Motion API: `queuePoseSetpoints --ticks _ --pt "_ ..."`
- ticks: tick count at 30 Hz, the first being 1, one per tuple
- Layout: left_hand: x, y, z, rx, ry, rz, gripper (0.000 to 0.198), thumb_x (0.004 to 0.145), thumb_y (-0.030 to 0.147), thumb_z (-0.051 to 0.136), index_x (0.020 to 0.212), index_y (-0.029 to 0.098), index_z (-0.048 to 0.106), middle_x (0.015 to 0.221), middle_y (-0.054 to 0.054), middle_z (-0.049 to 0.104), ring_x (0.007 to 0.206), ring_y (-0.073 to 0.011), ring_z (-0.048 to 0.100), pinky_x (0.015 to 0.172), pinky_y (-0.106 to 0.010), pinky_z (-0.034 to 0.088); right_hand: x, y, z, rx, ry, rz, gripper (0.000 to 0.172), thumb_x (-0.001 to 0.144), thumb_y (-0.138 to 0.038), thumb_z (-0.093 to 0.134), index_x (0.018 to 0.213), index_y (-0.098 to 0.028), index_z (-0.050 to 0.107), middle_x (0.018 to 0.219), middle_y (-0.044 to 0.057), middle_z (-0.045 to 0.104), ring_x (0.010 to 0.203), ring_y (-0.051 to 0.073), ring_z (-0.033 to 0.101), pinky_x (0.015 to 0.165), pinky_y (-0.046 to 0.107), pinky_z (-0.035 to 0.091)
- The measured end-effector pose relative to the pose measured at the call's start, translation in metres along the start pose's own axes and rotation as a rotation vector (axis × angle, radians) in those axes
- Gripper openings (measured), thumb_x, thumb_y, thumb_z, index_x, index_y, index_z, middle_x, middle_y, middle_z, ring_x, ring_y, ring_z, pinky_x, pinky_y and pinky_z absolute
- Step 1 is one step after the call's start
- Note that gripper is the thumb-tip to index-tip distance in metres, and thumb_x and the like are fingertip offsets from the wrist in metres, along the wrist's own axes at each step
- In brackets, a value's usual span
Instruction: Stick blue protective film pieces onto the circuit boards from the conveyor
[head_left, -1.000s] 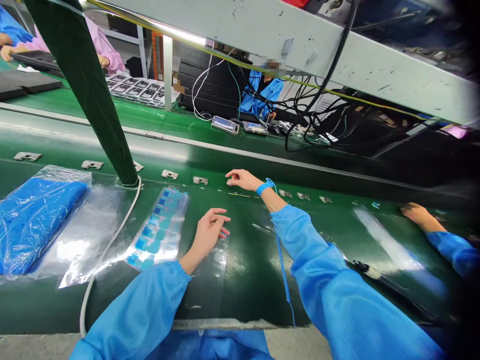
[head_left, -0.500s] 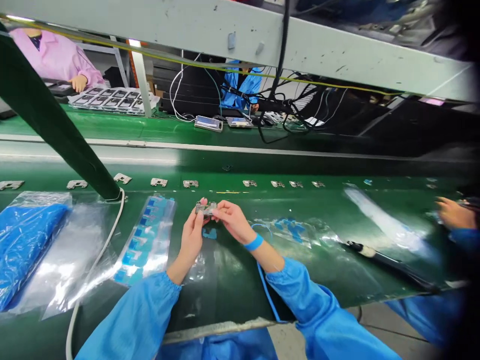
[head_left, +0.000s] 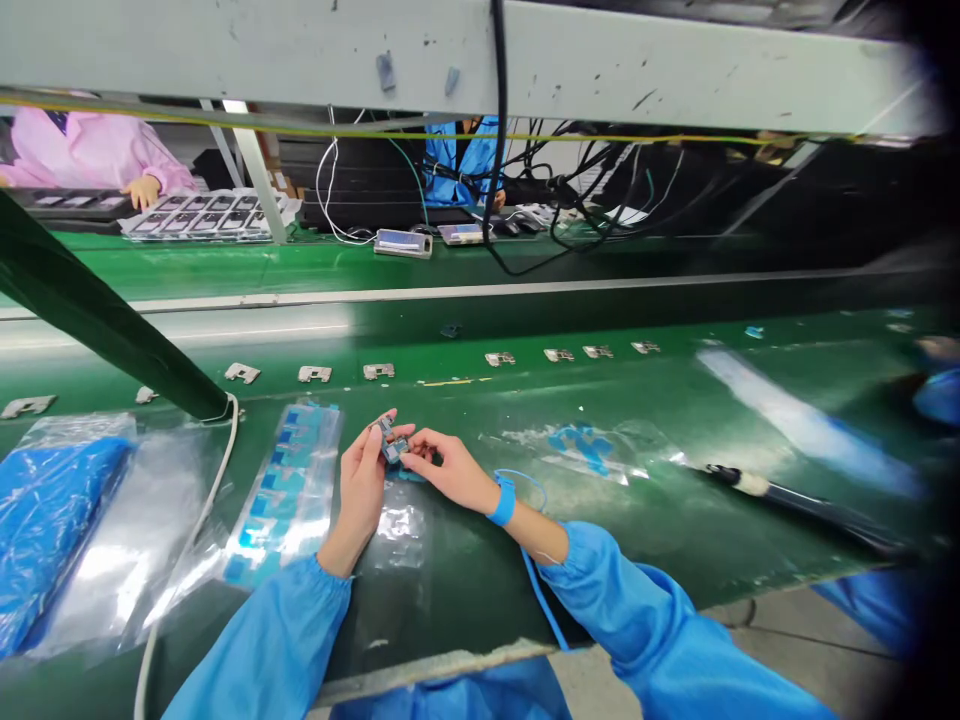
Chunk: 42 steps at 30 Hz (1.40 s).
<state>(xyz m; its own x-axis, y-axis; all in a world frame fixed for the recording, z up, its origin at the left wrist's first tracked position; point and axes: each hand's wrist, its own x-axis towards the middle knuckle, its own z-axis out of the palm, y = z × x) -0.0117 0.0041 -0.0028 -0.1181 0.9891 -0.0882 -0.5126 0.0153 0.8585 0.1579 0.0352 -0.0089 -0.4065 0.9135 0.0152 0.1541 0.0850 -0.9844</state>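
Note:
My left hand (head_left: 361, 485) and my right hand (head_left: 448, 470) meet over the green bench (head_left: 480, 560), both pinched on a small grey metal part (head_left: 391, 442) held tilted between the fingertips. A blue wrist strap (head_left: 502, 500) with a coiled cord sits on my right wrist. Just left of my hands lies a clear sheet of blue stickers (head_left: 283, 488). A row of similar metal parts (head_left: 379, 371) lies along the belt beyond my hands.
A blue-filled plastic bag (head_left: 45, 510) lies far left beside a dark green post (head_left: 97, 320) and white cable. A clear film with blue pieces (head_left: 581, 442) and a black tool (head_left: 757, 488) lie right. Another person's sleeve (head_left: 934, 390) shows far right; people work across the line.
My right hand picked a metal part from the belt row and brought it back to my left hand. Both hands now hold it, turned on edge. The view panned right.

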Motion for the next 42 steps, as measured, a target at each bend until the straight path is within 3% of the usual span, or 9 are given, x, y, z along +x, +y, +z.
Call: queuePoseSetpoints --ticks 6,10,13,18,21,26,32,37,42 --pt "0.005 0.011 -0.003 -0.019 0.105 0.002 0.067 0.1 0.062 0.08 0.15 0.018 0.068 0.087 0.001 0.074 0.074 -0.0123 0.074 0.072 -0.026 0.065 -0.022 0.008 -0.008 -0.31 0.046 -0.124 0.024 0.11 -0.046 0.066 0.118 -0.024 0.073 0.106 0.007 0.077 0.098 0.025 0.069 0.093 0.043 0.053" --pt "0.012 0.014 -0.008 0.03 0.112 0.021 0.064 0.102 0.061 0.077 0.15 0.019 0.067 0.087 0.002 0.071 0.061 -0.0084 0.065 0.058 -0.023 0.055 -0.048 0.014 -0.013 -0.753 -0.12 -0.278 0.032 0.113 -0.042 0.067 0.139 -0.024 0.071 0.144 0.017 0.075 0.132 0.036 0.066 0.109 0.056 0.052" --pt "0.019 0.017 -0.014 0.099 0.099 0.033 0.067 0.102 0.053 0.078 0.158 0.021 0.058 0.085 0.003 0.072 0.057 -0.0093 0.063 0.056 -0.023 0.052 -0.054 0.015 -0.021 -0.879 -0.206 -0.303 0.039 0.115 -0.041 0.064 0.151 -0.027 0.068 0.164 0.016 0.067 0.146 0.038 0.061 0.116 0.061 0.049" --pt "0.029 0.025 -0.024 0.154 0.122 0.0 0.039 0.102 0.04 0.072 0.135 0.021 0.064 0.077 0.004 0.068 0.06 -0.011 0.065 0.059 -0.023 0.053 -0.039 0.013 -0.042 -0.861 -0.089 -0.258 0.044 0.117 -0.043 0.058 0.158 -0.031 0.066 0.164 0.012 0.069 0.148 0.036 0.062 0.119 0.059 0.049" --pt "0.032 0.027 -0.027 0.177 0.176 -0.025 0.024 0.1 0.034 0.068 0.119 0.023 0.057 0.082 0.003 0.071 0.06 -0.0104 0.067 0.059 -0.023 0.053 -0.032 0.016 -0.041 -0.92 -0.198 -0.286 0.056 0.114 -0.051 0.064 0.167 -0.031 0.06 0.174 0.01 0.06 0.16 0.038 0.054 0.126 0.06 0.046" --pt "0.033 0.028 -0.027 0.24 0.152 -0.071 0.029 0.089 0.02 0.068 0.115 0.022 0.056 0.08 0.004 0.07 0.056 -0.0089 0.062 0.055 -0.021 0.048 -0.027 0.032 -0.027 -0.98 -0.174 -0.349 0.045 0.117 -0.044 0.062 0.157 -0.027 0.071 0.166 0.008 0.067 0.158 0.037 0.06 0.124 0.059 0.048" --pt "0.029 0.033 -0.025 0.383 0.083 -0.08 0.031 0.091 0.018 0.072 0.121 0.02 0.061 0.086 0.002 0.077 0.058 -0.008 0.063 0.058 -0.021 0.049 -0.023 0.04 -0.027 -0.924 -0.108 -0.354 0.036 0.118 -0.033 0.058 0.146 -0.029 0.08 0.155 0.008 0.075 0.152 0.035 0.068 0.122 0.06 0.051" --pt "0.033 0.035 -0.029 0.412 0.101 -0.048 0.029 0.094 0.015 0.068 0.122 0.021 0.06 0.087 0.003 0.076 0.057 -0.007 0.062 0.057 -0.02 0.048 -0.029 0.039 -0.032 -0.918 -0.137 -0.311 0.057 0.111 -0.048 0.072 0.164 -0.028 0.066 0.172 0.01 0.059 0.165 0.036 0.054 0.136 0.062 0.042" --pt "0.036 0.033 -0.032 0.418 0.101 -0.044 0.028 0.097 0.018 0.067 0.123 0.02 0.058 0.089 0.002 0.076 0.058 -0.0073 0.062 0.057 -0.021 0.048 -0.026 0.043 -0.027 -0.896 -0.051 -0.308 0.031 0.114 -0.037 0.068 0.14 -0.027 0.083 0.155 0.009 0.074 0.153 0.035 0.067 0.133 0.062 0.043"
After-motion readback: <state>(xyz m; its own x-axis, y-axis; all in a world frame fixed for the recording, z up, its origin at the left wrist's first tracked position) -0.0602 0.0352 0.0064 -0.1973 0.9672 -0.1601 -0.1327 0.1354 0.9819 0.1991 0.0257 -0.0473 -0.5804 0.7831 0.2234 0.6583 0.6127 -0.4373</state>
